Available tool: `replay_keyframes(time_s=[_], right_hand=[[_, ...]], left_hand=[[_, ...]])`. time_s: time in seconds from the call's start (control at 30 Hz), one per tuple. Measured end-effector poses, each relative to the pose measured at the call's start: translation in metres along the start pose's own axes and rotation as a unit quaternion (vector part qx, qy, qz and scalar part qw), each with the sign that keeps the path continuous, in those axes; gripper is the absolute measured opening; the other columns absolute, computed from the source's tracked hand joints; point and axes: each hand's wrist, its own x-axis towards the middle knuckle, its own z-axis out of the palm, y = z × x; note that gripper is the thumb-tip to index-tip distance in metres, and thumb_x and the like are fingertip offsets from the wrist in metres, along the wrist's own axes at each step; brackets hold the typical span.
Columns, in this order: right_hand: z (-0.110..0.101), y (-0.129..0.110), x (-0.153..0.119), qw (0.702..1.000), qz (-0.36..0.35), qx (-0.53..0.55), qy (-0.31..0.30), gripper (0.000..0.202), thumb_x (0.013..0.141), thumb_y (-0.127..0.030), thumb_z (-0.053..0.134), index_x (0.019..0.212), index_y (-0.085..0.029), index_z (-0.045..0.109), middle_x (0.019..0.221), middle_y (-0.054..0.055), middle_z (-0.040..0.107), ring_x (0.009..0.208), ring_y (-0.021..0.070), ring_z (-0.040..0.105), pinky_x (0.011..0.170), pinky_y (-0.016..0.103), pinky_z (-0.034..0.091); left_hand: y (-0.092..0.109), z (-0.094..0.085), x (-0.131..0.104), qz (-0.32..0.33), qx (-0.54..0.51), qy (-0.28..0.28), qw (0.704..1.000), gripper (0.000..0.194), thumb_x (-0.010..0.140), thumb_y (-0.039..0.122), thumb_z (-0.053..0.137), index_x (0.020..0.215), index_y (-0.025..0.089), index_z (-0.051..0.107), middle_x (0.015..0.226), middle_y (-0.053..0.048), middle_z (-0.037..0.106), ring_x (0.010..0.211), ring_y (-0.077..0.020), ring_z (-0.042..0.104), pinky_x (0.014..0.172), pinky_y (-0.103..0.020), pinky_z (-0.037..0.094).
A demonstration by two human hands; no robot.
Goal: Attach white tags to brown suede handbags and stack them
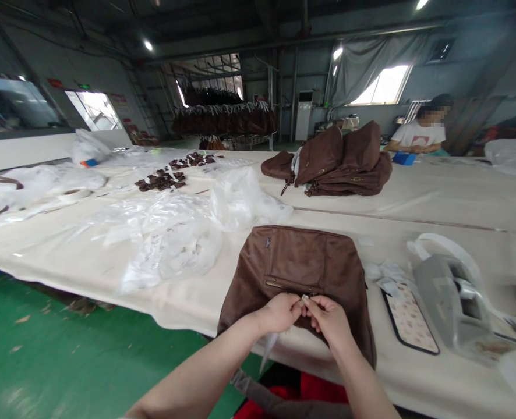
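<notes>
A brown bag [301,256] lies on the cream-covered table [398,244] at its front edge, a zipper across its upper face. Over the lower part of the bag, my left hand [281,312] and my right hand [327,316] meet with fingers pinched together. A small pale piece shows between the fingertips; what exactly it is cannot be made out. Below my left hand hangs a thin whitish strip [268,351]. The bag's strap [275,401] hangs in front of the table edge.
Clear plastic bags [175,250] lie left of the brown bag. To the right are a patterned phone [412,319] and a grey tape dispenser [448,302]. Stacked brown bags [336,160] lie behind. Across the table, at the right, is a person [419,134].
</notes>
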Motion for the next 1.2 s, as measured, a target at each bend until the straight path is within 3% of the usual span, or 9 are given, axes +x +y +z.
replay_keyframes(time_s=[0.2, 0.37, 0.5, 0.63, 0.7, 0.77, 0.93, 1.07, 1.2], right_hand=[[0.005, -0.005, 0.004, 1.0, 0.0, -0.014, -0.013, 0.044, 0.073, -0.061, 0.062, 0.065, -0.018, 0.062, 0.053, -0.002, 0.055, 0.04, 0.0084, 0.043, 0.037, 0.02, 0.031], [-0.007, -0.016, -0.022, 0.998, -0.01, -0.058, 0.003, 0.042, 0.077, -0.06, 0.058, 0.073, -0.019, 0.064, 0.056, -0.001, 0.058, 0.039, 0.01, 0.045, 0.038, 0.022, 0.032], [-0.084, -0.028, -0.05, 0.97, -0.081, -0.171, 0.15, 0.037, 0.083, -0.056, 0.052, 0.086, -0.022, 0.066, 0.064, 0.001, 0.063, 0.054, 0.0166, 0.057, 0.055, 0.027, 0.045], [-0.201, -0.04, -0.062, 0.865, -0.106, -0.299, 0.389, 0.038, 0.078, -0.053, 0.053, 0.095, -0.023, 0.069, 0.096, 0.009, 0.069, 0.079, 0.0254, 0.063, 0.075, 0.036, 0.047], [-0.247, -0.043, -0.062, 0.853, -0.073, -0.299, 0.422, 0.039, 0.072, -0.051, 0.057, 0.095, -0.023, 0.07, 0.103, 0.01, 0.067, 0.077, 0.0256, 0.061, 0.077, 0.039, 0.046], [-0.273, -0.042, -0.058, 0.873, -0.04, -0.257, 0.412, 0.034, 0.066, -0.05, 0.06, 0.083, -0.023, 0.072, 0.095, 0.01, 0.069, 0.071, 0.0248, 0.06, 0.072, 0.038, 0.047], [-0.281, -0.03, -0.047, 0.911, -0.004, -0.151, 0.383, 0.035, 0.063, -0.054, 0.059, 0.066, -0.021, 0.071, 0.061, 0.006, 0.064, 0.047, 0.0182, 0.051, 0.048, 0.031, 0.041], [-0.282, -0.025, -0.05, 0.925, -0.004, -0.066, 0.374, 0.046, 0.061, -0.057, 0.063, 0.077, -0.015, 0.073, 0.07, 0.007, 0.068, 0.045, 0.0129, 0.046, 0.046, 0.028, 0.04], [-0.286, -0.023, -0.065, 0.92, -0.032, -0.041, 0.387, 0.048, 0.056, -0.055, 0.071, 0.081, -0.014, 0.074, 0.072, 0.007, 0.067, 0.055, 0.015, 0.051, 0.049, 0.027, 0.041]], left_hand=[[-0.012, 0.005, 0.0, 0.015, -0.096, 0.008, 0.995, 0.03, 0.089, 0.015, 0.036, 0.083, 0.013, 0.065, 0.082, -0.001, 0.066, 0.075, -0.0109, 0.056, 0.072, -0.018, 0.045], [-0.014, 0.006, 0.003, -0.021, -0.122, 0.037, 0.992, 0.027, 0.086, 0.018, 0.037, 0.073, 0.014, 0.061, 0.064, 0.002, 0.053, 0.062, -0.0112, 0.046, 0.059, -0.02, 0.036], [-0.016, 0.01, 0.007, -0.043, -0.13, 0.048, 0.989, 0.024, 0.082, 0.022, 0.037, 0.067, 0.016, 0.055, 0.056, 0.004, 0.04, 0.056, -0.0118, 0.038, 0.055, -0.023, 0.029], [-0.021, 0.011, 0.012, -0.039, -0.14, 0.051, 0.988, 0.025, 0.08, 0.032, 0.038, 0.063, 0.018, 0.05, 0.06, 0.003, 0.044, 0.064, -0.0143, 0.045, 0.063, -0.023, 0.033], [-0.024, 0.011, 0.016, -0.029, -0.139, 0.049, 0.989, 0.029, 0.079, 0.04, 0.04, 0.063, 0.019, 0.05, 0.06, 0.003, 0.045, 0.066, -0.0152, 0.046, 0.065, -0.024, 0.035], [-0.027, 0.011, 0.02, -0.033, -0.14, 0.052, 0.988, 0.034, 0.077, 0.048, 0.042, 0.061, 0.019, 0.05, 0.058, 0.003, 0.042, 0.063, -0.015, 0.045, 0.062, -0.024, 0.033], [-0.025, 0.017, 0.023, -0.121, -0.212, 0.01, 0.97, 0.047, 0.068, 0.068, 0.047, 0.061, 0.021, 0.047, 0.044, 0.008, 0.028, 0.043, -0.0098, 0.029, 0.046, -0.023, 0.019], [-0.015, 0.018, 0.016, -0.144, -0.31, -0.036, 0.939, 0.058, 0.062, 0.079, 0.048, 0.068, 0.021, 0.045, 0.045, 0.009, 0.037, 0.036, -0.0077, 0.034, 0.04, -0.021, 0.021], [-0.012, 0.018, 0.01, -0.13, -0.367, -0.045, 0.92, 0.069, 0.053, 0.088, 0.049, 0.072, 0.022, 0.045, 0.043, 0.013, 0.028, 0.029, -0.0027, 0.016, 0.036, -0.02, 0.011]])
